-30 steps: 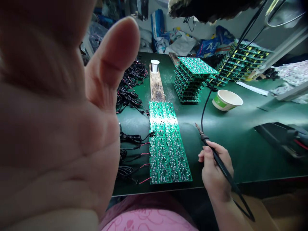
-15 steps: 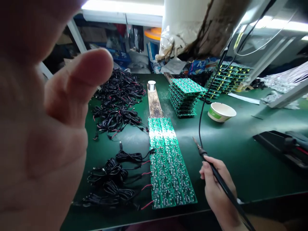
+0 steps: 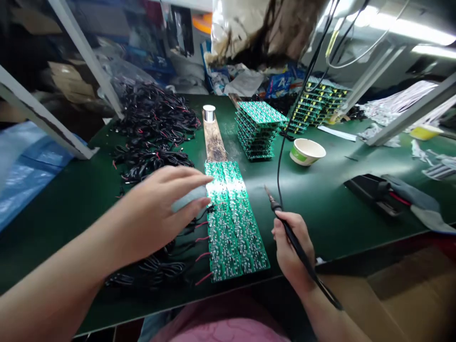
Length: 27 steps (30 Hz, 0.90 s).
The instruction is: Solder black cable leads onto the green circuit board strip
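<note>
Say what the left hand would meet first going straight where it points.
Probably the green circuit boards, whose left edge the left hand overlaps in view; its height is unclear, so it might pass above them.

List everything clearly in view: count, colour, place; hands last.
Table: 1, green, centre
Circuit-board panels: 2, green, centre
Wooden strip: 1, brown, beyond panels
Spool: 1, silver, on strip
Soldering iron: 1, black, right of panels
Cables: many, black-red, left
Board stacks: at least 2, green, behind right
Bowl: 1, white-green, right
Unclear object: 1, black, right
Wires: many, white, far right
Bags: several, blue-white, background
Posts: several, pale, sides
Wrapped bundle: 1, stained white, top
Cardboard: 1, brown, lower right
Left hand: 1, bare, at panels' left edge
Right hand: 1, bare, holding soldering iron
</note>
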Tool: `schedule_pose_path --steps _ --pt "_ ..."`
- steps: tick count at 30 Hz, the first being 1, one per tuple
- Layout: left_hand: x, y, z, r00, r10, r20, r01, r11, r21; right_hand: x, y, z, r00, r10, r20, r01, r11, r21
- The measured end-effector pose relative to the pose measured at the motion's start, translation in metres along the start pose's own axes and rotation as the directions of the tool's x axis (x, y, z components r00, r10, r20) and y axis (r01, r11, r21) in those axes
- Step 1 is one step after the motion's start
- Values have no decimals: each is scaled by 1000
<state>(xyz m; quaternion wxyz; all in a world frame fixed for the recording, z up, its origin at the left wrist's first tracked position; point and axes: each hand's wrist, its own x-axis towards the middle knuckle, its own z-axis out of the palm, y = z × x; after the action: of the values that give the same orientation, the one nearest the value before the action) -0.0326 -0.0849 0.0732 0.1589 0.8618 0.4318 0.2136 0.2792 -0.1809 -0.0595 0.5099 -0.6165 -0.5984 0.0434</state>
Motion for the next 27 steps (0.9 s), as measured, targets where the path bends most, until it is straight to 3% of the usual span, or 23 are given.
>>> schedule_pose_path --steps 4,7,9,11,14,17,22,27 --pt "28 -14 68 980 32 196 -55 992 112 11 -22 -9 998 9 70 -12 999 39" --pt "40 -22 90 976 22 215 -58 985 161 22 -43 -16 995 41 95 -51 992 112" --pt "39 -26 85 975 -23 221 -11 989 150 27 -54 -17 990 71 119 -90 982 164" --pt "30 -30 73 959 -138 247 118 989 94 31 -62 -14 986 81 147 -111 971 212" --pt "13 -37 58 885 -294 360 341 937 -75 32 -70 2 979 87 182 -138 948 287" --pt "2 -40 55 838 -320 442 472 832 -292 31 -78 26 967 69 247 -151 932 330" --pt "-4 -43 58 841 -262 473 510 673 -535 28 -89 64 910 17 415 -203 889 410" --pt "-8 -44 57 847 -229 479 496 665 -558 27 -95 81 874 140 465 -382 790 479"
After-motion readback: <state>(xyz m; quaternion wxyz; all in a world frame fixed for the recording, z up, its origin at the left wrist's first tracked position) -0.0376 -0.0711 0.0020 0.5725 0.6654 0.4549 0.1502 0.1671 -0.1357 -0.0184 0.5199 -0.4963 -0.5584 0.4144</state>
